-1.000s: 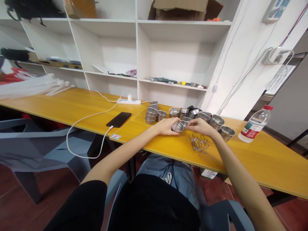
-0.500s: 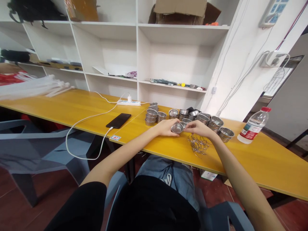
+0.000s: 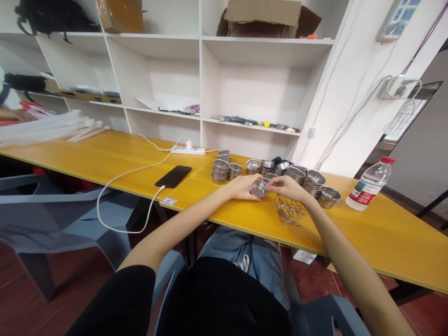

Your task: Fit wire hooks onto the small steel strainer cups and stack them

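Note:
A small round metal strainer cup [image 3: 258, 189] with a perforated base is gripped in my left hand [image 3: 244, 187], its open top tilted toward me. My right hand [image 3: 287, 186] is closed in a pinch at the cup's right rim; whatever its fingertips hold is too small to make out. Just below that hand lies a loose tangle of thin wire rings [image 3: 290, 212]. Behind both hands stand several more perforated metal cups, some stacked, among them a left stack [image 3: 220, 171] and a cup at the right [image 3: 329, 196].
A plastic bottle with a red cap [image 3: 370, 183] stands at the right. To the left lie a black phone [image 3: 172, 176] on a white charging cable and a power strip [image 3: 188, 150]. White shelves [image 3: 150, 74] rise behind the yellow table [image 3: 133, 158]. White plastic strips [image 3: 52, 127] lie at far left.
The cup in my left hand has tipped slightly, showing more of its perforated base. My right hand stays at its rim. At far left, another person's hand has come into view by the white strips.

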Available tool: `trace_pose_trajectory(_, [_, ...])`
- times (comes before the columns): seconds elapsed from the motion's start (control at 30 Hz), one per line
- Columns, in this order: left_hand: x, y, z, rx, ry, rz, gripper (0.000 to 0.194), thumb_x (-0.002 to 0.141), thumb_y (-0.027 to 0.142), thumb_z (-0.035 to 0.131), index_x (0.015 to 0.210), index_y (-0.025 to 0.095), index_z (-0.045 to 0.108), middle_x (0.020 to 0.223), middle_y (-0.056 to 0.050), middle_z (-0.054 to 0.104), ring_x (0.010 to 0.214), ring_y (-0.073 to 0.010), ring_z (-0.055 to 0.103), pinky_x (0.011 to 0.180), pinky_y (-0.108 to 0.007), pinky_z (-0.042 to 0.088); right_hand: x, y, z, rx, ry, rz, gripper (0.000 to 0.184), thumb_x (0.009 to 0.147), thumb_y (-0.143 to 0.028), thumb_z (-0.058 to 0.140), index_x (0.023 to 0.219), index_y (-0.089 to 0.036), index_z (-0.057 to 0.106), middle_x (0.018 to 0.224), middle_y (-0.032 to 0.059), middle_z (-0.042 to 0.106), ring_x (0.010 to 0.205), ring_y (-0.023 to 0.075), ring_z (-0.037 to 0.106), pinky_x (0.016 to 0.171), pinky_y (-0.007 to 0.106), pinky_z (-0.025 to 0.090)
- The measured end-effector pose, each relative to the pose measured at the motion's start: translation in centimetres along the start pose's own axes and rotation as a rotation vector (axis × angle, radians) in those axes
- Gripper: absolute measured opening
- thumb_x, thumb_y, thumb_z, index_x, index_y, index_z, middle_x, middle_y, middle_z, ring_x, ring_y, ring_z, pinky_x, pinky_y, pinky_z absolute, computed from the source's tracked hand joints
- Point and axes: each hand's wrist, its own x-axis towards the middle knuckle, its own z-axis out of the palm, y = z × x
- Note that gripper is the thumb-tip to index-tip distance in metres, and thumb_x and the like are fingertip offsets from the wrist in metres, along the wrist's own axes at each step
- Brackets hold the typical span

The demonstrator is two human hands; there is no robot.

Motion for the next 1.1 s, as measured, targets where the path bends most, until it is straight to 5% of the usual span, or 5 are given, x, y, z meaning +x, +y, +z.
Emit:
trace_pose_trajectory(0.6, [-0.1,0.4,0.4,-0.356,0.207,0.11,0.079,0.079,0.043,0.083,0.143,0.024,0.041,0.141,-0.015,0.061,0.128,-0.0281,0.064,0.11,-0.042,0.05,0.3,0.3,0.8,-0.029,-0.002,0.002,0.035,0.083,-0.053,0.069,0.081,-0.018,0.075,0.07,0.003,0.068,0.061,0.0159,0.058,0.058,0.029,0.048])
trace_pose_trajectory(1.1, [-0.4,0.7,0.8,-0.411,0.135,0.056,0.088,0.074,0.051,0.086,0.145,0.024,0.041,0.141,-0.016,0.061,0.124,-0.03,0.066,0.107,-0.045,0.051,0.7,0.8,2.0,-0.074,0.04,-0.112,0.031,0.085,-0.045,0.068,0.081,-0.017,0.078,0.078,0.0058,0.076,0.068,0.0186,0.061,0.068,0.032,0.047])
